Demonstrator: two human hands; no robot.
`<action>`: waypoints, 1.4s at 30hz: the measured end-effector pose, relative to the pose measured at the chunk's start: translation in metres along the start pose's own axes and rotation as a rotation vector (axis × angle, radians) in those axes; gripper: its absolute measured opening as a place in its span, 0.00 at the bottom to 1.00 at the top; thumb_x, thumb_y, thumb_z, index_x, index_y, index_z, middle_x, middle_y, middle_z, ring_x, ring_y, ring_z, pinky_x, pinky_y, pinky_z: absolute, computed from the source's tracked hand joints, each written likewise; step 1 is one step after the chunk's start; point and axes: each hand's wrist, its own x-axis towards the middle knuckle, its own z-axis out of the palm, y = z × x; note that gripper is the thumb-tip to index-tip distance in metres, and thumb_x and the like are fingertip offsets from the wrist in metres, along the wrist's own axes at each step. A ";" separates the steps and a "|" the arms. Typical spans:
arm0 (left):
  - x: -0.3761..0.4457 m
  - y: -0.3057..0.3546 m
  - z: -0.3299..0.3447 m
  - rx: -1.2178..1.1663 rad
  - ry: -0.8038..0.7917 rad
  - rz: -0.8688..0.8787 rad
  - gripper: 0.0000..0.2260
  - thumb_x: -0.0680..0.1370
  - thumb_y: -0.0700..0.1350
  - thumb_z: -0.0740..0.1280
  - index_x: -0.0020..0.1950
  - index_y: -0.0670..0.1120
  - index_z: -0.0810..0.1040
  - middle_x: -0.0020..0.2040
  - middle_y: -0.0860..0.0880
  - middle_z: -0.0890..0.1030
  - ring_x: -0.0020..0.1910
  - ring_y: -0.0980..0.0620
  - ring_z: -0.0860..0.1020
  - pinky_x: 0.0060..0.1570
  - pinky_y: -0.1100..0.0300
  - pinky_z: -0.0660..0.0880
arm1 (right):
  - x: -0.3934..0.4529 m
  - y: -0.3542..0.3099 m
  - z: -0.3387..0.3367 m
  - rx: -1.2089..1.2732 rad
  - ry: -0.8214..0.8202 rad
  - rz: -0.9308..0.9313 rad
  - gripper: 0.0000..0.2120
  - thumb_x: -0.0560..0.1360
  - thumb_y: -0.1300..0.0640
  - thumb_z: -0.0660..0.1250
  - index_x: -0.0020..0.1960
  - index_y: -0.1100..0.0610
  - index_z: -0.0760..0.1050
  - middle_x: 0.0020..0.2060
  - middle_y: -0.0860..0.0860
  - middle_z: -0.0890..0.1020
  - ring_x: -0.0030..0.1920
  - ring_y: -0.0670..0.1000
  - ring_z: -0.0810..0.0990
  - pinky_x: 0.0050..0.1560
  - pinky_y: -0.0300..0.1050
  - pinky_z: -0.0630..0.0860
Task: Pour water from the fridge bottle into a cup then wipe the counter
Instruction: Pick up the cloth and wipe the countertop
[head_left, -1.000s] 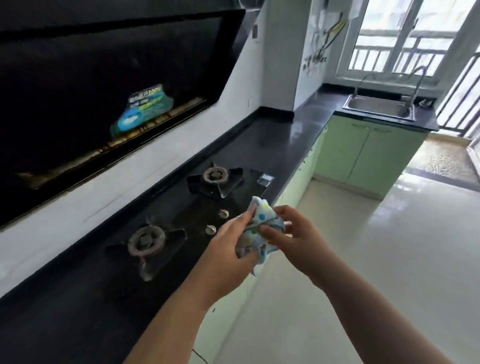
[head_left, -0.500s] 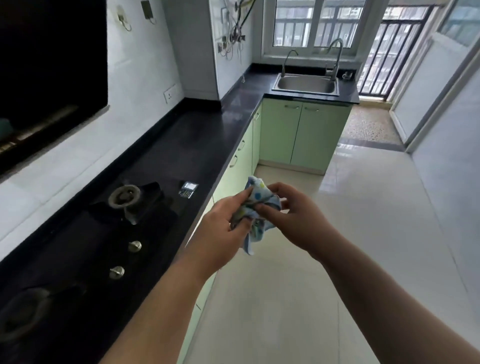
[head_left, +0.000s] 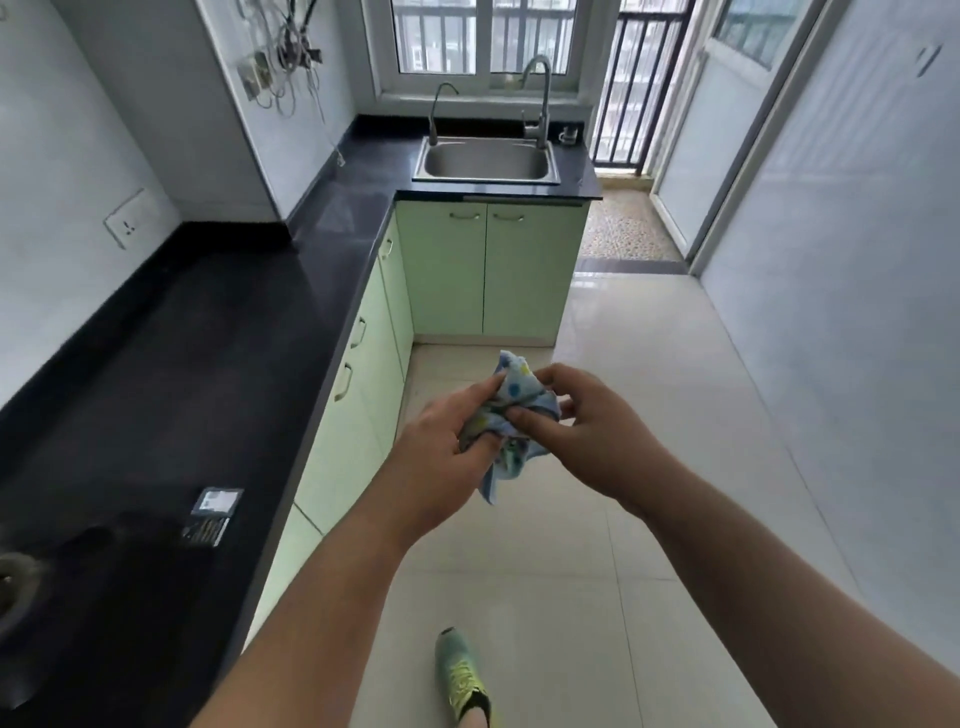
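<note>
A crumpled blue cloth (head_left: 511, 402) with coloured dots is bunched between both hands, held in the air over the floor in front of me. My left hand (head_left: 441, 457) grips its left side and my right hand (head_left: 592, 436) pinches its right side. A corner of the cloth hangs below them. The black counter (head_left: 208, 332) runs along my left, beside the hands and apart from them. No bottle or cup is in view.
A gas hob (head_left: 31, 577) sits at the counter's near end with a small label (head_left: 213, 514) beside it. Green cabinets (head_left: 363, 374) stand under the counter. A steel sink (head_left: 485, 161) with two taps is at the far end. My shoe (head_left: 462, 680) is on the tiled floor.
The view has swung right and forward along the counter: the range hood has left the frame and the sink is nearer. Both hands have kept hold of the cloth, working it between the fingers.
</note>
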 end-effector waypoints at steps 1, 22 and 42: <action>0.026 -0.001 -0.003 -0.006 -0.017 0.010 0.25 0.83 0.45 0.68 0.78 0.64 0.70 0.66 0.58 0.76 0.64 0.61 0.78 0.58 0.72 0.76 | 0.020 0.001 -0.005 -0.008 0.024 0.013 0.10 0.76 0.50 0.76 0.56 0.47 0.81 0.53 0.50 0.83 0.50 0.49 0.83 0.54 0.54 0.83; 0.379 -0.027 -0.036 0.083 0.087 -0.118 0.25 0.82 0.45 0.68 0.77 0.64 0.70 0.66 0.59 0.76 0.62 0.65 0.77 0.54 0.79 0.73 | 0.405 0.047 -0.054 0.185 -0.121 0.008 0.08 0.75 0.50 0.77 0.52 0.44 0.81 0.42 0.45 0.87 0.43 0.45 0.87 0.45 0.44 0.82; 0.368 -0.107 -0.188 -0.014 0.865 -0.531 0.08 0.83 0.54 0.66 0.62 0.63 0.78 0.56 0.60 0.82 0.54 0.67 0.80 0.45 0.76 0.75 | 0.585 -0.088 0.154 -0.121 -0.800 -0.486 0.14 0.74 0.43 0.76 0.57 0.40 0.78 0.55 0.42 0.78 0.50 0.43 0.80 0.46 0.41 0.81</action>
